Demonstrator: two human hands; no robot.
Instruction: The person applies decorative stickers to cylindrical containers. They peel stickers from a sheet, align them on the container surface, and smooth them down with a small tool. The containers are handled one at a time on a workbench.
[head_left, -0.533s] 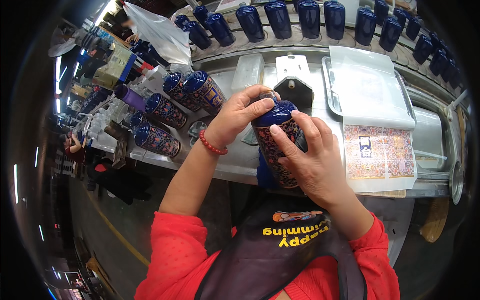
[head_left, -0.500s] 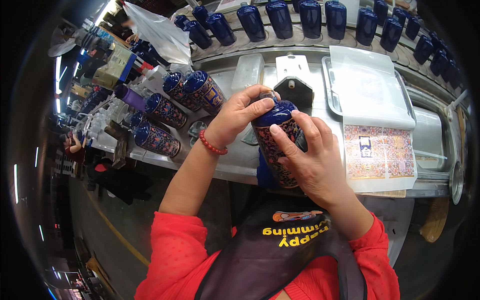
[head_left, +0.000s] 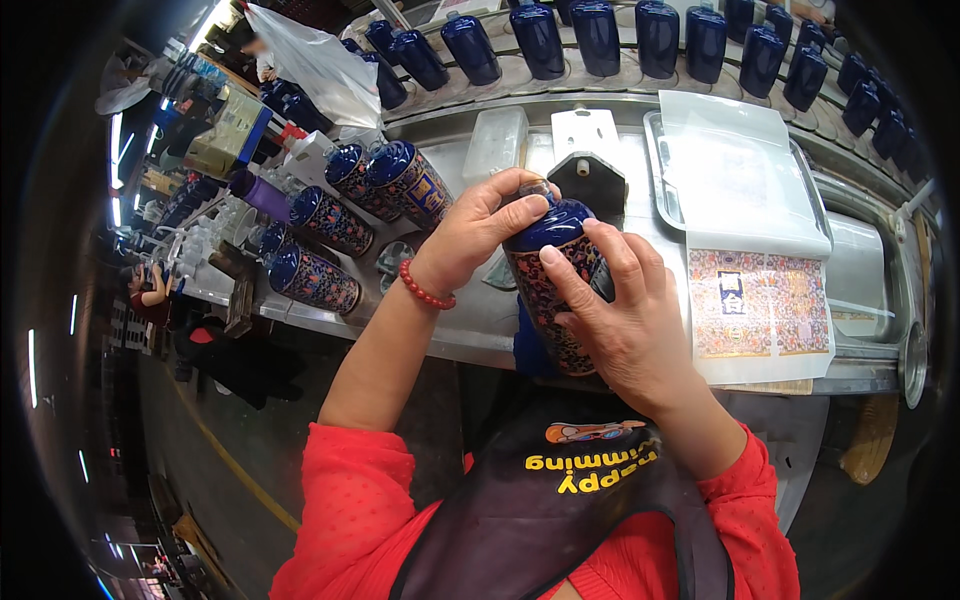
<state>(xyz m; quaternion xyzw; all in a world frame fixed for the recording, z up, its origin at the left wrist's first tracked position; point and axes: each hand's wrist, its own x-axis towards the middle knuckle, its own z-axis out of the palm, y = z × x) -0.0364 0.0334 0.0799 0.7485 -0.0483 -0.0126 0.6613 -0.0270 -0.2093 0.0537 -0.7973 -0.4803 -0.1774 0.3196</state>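
A dark blue bottle (head_left: 550,240) with a floral, gold-edged pattern round its body leans between my hands, close to the bench's front edge. My left hand (head_left: 490,215) pinches its narrow neck at the top. Against the patterned side lies my right hand (head_left: 630,310), with its thumb and curved fingers pressed on the shoulder and body. Part of the bottle's right side is hidden behind that hand. To the right, a printed sheet of floral transfers (head_left: 760,305) lies flat, with a white backing sheet (head_left: 725,150) folded up beyond it.
Several patterned blue bottles (head_left: 410,185) stand on the left of the metal bench. Behind the held bottle are a black angled stand (head_left: 590,185) and a translucent block (head_left: 496,140). A conveyor (head_left: 560,90) carries plain blue bottles along the back. A metal tray (head_left: 660,190) lies under the backing sheet.
The plain blue bottles on the conveyor have shifted to the right. My hands and the held bottle look almost unmoved.
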